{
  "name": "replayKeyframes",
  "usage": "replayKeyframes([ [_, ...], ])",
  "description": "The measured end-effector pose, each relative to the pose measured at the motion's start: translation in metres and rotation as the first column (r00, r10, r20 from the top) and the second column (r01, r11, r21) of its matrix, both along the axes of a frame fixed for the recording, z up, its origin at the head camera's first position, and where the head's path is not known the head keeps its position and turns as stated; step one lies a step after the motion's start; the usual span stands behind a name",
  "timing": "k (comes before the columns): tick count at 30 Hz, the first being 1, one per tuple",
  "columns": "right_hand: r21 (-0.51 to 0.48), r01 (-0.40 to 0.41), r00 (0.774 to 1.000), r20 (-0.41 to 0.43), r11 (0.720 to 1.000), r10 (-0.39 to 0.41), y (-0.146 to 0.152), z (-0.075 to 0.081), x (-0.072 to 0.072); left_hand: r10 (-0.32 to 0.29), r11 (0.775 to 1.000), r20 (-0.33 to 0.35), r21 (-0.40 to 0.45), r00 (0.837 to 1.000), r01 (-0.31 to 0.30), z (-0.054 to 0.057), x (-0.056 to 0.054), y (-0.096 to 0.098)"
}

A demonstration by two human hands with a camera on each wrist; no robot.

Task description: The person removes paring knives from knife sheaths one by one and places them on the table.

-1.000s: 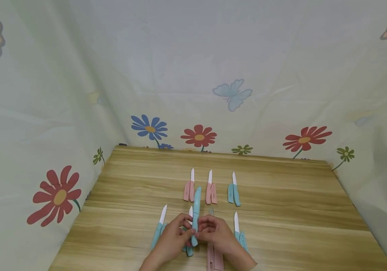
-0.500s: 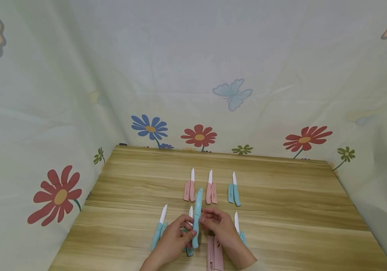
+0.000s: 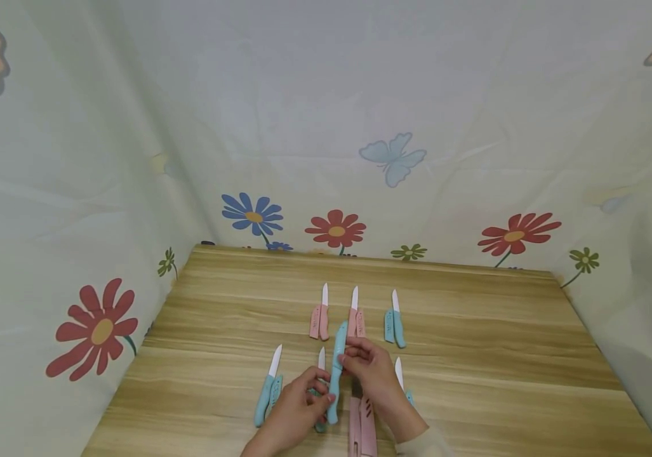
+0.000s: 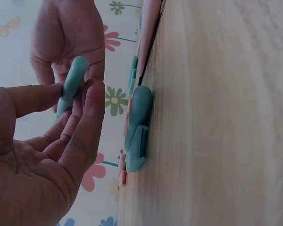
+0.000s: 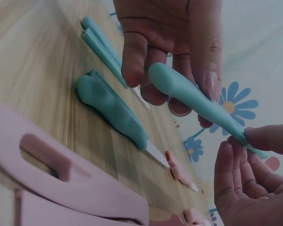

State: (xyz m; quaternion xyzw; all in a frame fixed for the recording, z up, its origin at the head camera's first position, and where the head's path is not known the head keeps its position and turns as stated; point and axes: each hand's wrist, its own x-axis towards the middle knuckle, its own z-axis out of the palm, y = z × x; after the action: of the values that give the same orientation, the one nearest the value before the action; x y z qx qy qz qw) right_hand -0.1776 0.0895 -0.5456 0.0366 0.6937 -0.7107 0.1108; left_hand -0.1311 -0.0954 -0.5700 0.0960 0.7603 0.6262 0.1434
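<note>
A teal paring knife (image 3: 334,390) with a matching teal sheath (image 3: 339,338) over its blade is held up above the table, tip pointing away. My left hand (image 3: 294,409) pinches its handle near the butt between thumb and fingers. Higher up, my right hand (image 3: 376,374) pinches the sheath close to where it meets the handle. Behind the left hand lies another teal knife (image 5: 112,108), its white blade bare and its sheath alongside. Under the right hand is a larger pink knife (image 5: 101,190) with a slotted pink cover (image 5: 52,212) beside it.
Farther back on the wooden table (image 3: 474,317) lie two pink knives, one left (image 3: 324,324) and one centre (image 3: 353,315), and a teal knife (image 3: 398,327), each beside its sheath. More teal knives lie at left (image 3: 263,401) and right (image 3: 399,373). Flowered cloth (image 3: 303,95) surrounds the table.
My right hand has loosened from the knife's lower part, moved up and taken hold of the sheath. The held knife has shifted slightly right, with my left hand still on its handle.
</note>
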Motion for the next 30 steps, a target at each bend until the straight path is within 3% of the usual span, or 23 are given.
replayKeyframes([
  [11,0.005,0.023,1.000,-0.021,1.000,-0.023,0.0002,-0.0012,-0.0018,-0.011,0.999,0.024,-0.036,1.000,0.011,-0.0015,-0.0001,0.0011],
  [30,-0.027,-0.027,0.998,-0.051,0.999,0.026,0.0021,0.0035,-0.0025,-0.011,0.998,0.025,-0.069,1.000,0.013,0.0028,0.0050,0.0015],
])
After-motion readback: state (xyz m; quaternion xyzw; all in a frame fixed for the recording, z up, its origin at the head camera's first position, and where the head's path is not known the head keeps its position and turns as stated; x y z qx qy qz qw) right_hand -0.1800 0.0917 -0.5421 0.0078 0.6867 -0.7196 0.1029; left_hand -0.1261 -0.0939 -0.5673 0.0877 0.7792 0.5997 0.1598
